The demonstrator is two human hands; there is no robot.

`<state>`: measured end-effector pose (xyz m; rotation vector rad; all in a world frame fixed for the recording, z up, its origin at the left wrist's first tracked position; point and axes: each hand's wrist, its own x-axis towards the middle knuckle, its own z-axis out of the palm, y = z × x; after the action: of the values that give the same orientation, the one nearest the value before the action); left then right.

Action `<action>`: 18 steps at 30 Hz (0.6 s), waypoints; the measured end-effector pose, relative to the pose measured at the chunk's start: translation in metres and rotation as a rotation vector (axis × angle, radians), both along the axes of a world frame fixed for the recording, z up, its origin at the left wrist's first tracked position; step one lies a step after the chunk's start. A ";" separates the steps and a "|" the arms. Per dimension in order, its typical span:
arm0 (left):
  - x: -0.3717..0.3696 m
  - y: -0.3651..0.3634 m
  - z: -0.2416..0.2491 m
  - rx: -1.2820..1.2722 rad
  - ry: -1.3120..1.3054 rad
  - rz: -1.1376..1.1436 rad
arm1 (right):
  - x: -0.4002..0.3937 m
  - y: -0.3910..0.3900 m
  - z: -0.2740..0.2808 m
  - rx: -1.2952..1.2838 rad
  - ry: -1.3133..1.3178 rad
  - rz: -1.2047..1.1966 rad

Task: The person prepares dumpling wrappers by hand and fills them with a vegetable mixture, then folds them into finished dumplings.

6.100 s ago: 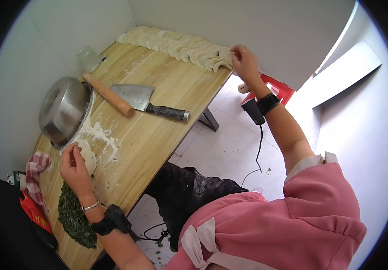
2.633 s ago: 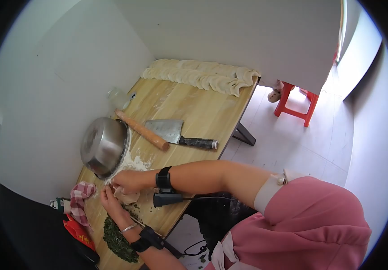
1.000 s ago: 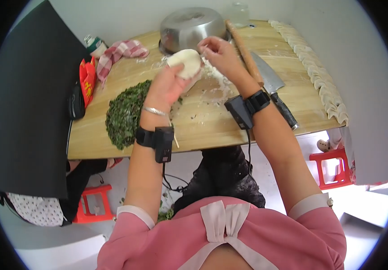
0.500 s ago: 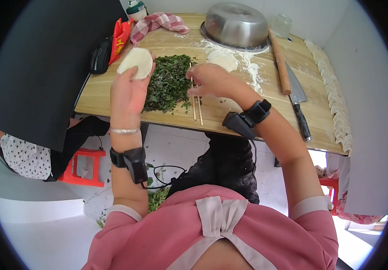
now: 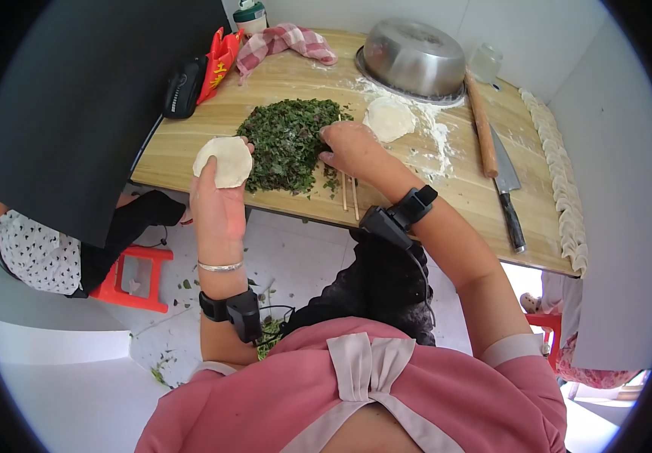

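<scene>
A round dough wrapper (image 5: pixel 224 161) lies across the fingers of my left hand (image 5: pixel 220 208), with the thumb on top of it. My left hand is held up near the table's front edge, left of a heap of chopped greens (image 5: pixel 284 143). At the heap's right edge, my right hand (image 5: pixel 355 149) has its fingers curled in among the greens, palm down. Two chopsticks (image 5: pixel 344 192) lie on the table, partly hidden beneath my right hand. Another flat dough wrapper (image 5: pixel 389 119) rests on floury wood just beyond that hand.
An upturned metal basin (image 5: pixel 414 57) stands at the back. A rolling pin (image 5: pixel 481 124) and a knife (image 5: pixel 509 196) lie on the right, beside a row of dumplings (image 5: pixel 556 174). A checked cloth (image 5: pixel 288 45) and a black case (image 5: pixel 185 87) are at the left. Another person sits at the left.
My left hand has come back toward me with the wrapper. My right hand has moved left from over the chopsticks into the edge of the greens. The view has shifted slightly.
</scene>
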<state>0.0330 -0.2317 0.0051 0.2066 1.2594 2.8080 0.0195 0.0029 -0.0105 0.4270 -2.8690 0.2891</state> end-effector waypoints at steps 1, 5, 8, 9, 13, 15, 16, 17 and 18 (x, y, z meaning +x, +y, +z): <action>0.000 0.002 0.001 -0.002 0.002 0.001 | -0.001 -0.001 -0.003 -0.005 0.031 0.005; -0.002 0.012 0.002 -0.010 -0.048 0.173 | -0.003 0.001 -0.005 -0.043 0.062 0.022; -0.002 0.017 0.002 0.097 -0.069 0.003 | 0.000 0.007 0.002 -0.189 -0.005 0.002; -0.002 0.019 0.002 0.186 -0.092 -0.137 | 0.000 0.012 0.004 -0.278 0.005 0.021; 0.005 0.043 0.004 0.275 -0.216 -0.272 | 0.001 0.024 0.012 -0.513 -0.012 0.037; 0.011 0.056 0.002 0.284 -0.252 -0.314 | 0.004 0.027 0.019 -0.564 -0.013 0.028; 0.012 0.061 0.001 0.296 -0.289 -0.353 | 0.005 0.028 0.023 -0.612 -0.017 0.022; 0.009 0.067 -0.004 0.308 -0.324 -0.341 | 0.007 0.029 0.026 -0.617 -0.015 0.021; 0.009 0.074 -0.004 0.303 -0.324 -0.341 | 0.009 0.030 0.030 -0.656 0.001 0.039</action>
<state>0.0419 -0.1581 0.0010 -0.0230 0.6586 2.5823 0.0290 0.0324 0.0199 0.3450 -2.5563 1.1776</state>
